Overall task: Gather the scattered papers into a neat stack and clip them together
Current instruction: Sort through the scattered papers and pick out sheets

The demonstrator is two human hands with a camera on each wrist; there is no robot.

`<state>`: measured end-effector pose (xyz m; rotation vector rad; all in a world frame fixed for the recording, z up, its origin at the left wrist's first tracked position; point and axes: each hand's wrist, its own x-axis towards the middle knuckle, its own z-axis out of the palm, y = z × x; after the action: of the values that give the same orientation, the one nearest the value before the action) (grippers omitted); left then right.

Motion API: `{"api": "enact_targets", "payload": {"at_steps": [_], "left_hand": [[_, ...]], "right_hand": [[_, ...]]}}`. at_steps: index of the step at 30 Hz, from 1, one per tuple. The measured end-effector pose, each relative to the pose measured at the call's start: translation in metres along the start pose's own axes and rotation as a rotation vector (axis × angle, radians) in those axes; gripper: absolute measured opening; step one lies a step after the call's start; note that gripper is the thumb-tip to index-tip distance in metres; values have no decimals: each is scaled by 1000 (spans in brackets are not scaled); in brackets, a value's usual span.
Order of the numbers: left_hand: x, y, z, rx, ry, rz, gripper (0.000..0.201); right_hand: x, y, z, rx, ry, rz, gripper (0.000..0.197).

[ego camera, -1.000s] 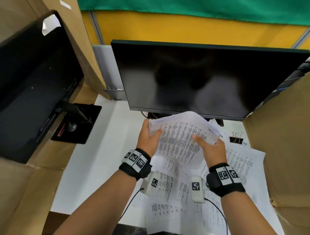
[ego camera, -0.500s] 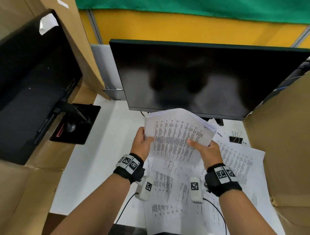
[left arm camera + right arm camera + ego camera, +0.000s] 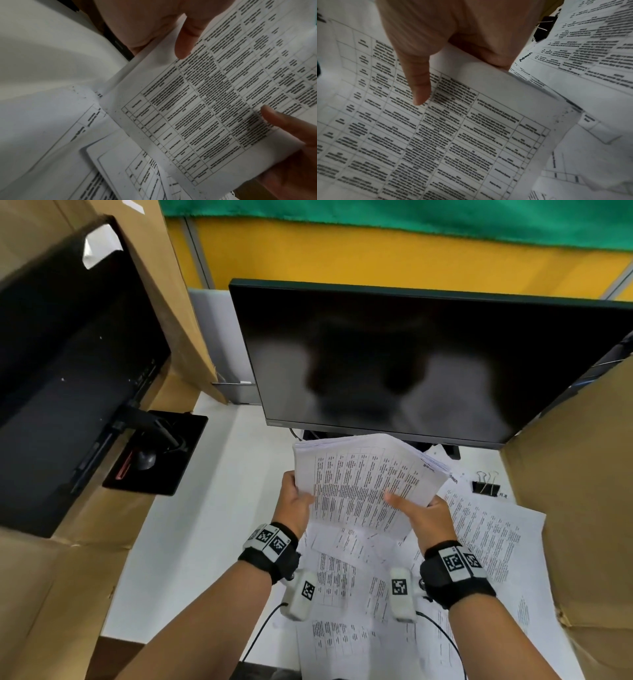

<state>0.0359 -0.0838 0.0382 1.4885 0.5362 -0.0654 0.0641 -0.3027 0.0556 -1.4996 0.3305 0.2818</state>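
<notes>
Left hand [image 3: 294, 503] and right hand [image 3: 426, 513] each grip one side of a paper stack [image 3: 366, 484], thumbs on the top sheet, holding it above the white bench [image 3: 191, 525] just before the monitor [image 3: 428, 364]. Loose papers [image 3: 486, 532] lie beneath; a black binder clip [image 3: 485, 482] rests at far right.

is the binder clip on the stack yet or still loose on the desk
Loose. The binder clip lies on the desk right of the papers, which the left hand and right hand hold.
</notes>
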Motion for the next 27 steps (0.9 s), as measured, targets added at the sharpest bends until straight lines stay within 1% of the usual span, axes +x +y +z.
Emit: {"api": "enact_targets", "payload": {"at_steps": [3, 4, 7, 9, 12, 14, 17, 19, 23, 25, 27], "left_hand": [[3, -5, 3, 15, -23, -8, 50], [4, -5, 2, 14, -8, -11, 49], [8, -8, -4, -16, 68, -5, 42], [7, -10, -6, 8, 64, -10, 37], [-1, -12, -1, 58, 10, -58, 31], [-4, -13, 3, 66, 6, -41, 27], [-4, -12, 3, 42, 45, -6, 23], [-4, -12, 1, 37, 47, -27, 29], [-5, -20, -5, 33, 33, -110, 51], [-3, -23, -4, 35, 25, -125, 62], [-3, -21, -1, 43, 28, -111, 62]], "right_hand": [[2, 4, 4, 30, 9, 9, 29], [3, 4, 5, 34, 12, 16, 29], [5, 10, 5, 8, 19, 36, 30], [6, 16, 4, 5, 18, 47, 31], [2, 19, 6, 12, 17, 41, 27], [-1, 14, 10, 23, 20, 16, 23], [-3, 10, 12, 40, 27, 4, 26], [-2, 11, 10, 25, 32, 23, 27], [-4, 18, 8, -11, -11, 73, 26], [-4, 22, 11, -18, 7, 97, 24], [-4, 24, 15, -23, 26, 111, 25]]}}
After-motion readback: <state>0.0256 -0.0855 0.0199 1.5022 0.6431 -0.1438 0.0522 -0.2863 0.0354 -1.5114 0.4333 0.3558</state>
